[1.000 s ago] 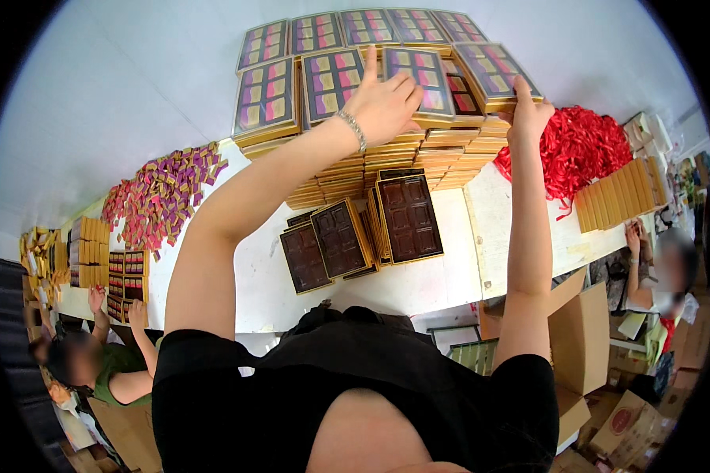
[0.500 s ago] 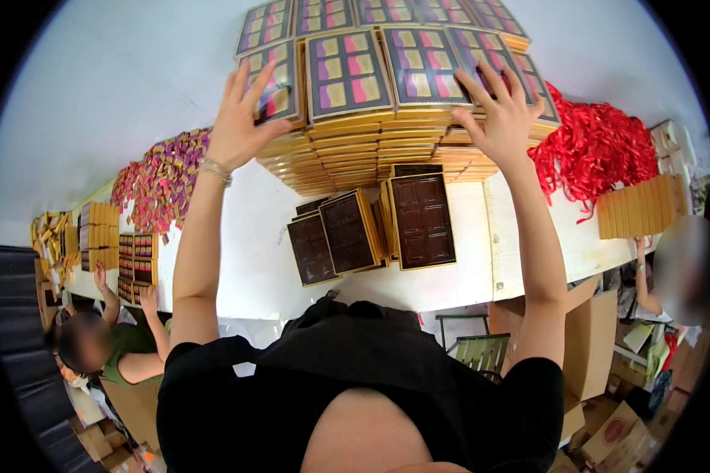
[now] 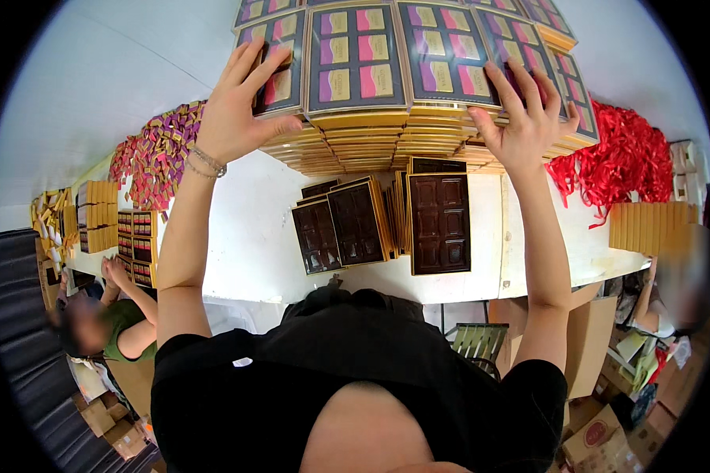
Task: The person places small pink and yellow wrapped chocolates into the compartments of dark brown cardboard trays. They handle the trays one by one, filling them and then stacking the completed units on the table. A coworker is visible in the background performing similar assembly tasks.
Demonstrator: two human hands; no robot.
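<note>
Both hands have spread apart: left hand (image 3: 241,106) and right hand (image 3: 521,118) lie open-fingered on stacked gold-edged gift boxes (image 3: 355,67) with pink-and-yellow panels.

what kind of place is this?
Likely a gift-box packing workshop: tall stacks of filled boxes under both hands, empty dark trays on a white table, a heap of red ribbon, cardboard cartons below.

three dark empty trays (image 3: 439,224) lie flat on the table (others stand on edge); one red ribbon heap (image 3: 623,162).
</note>
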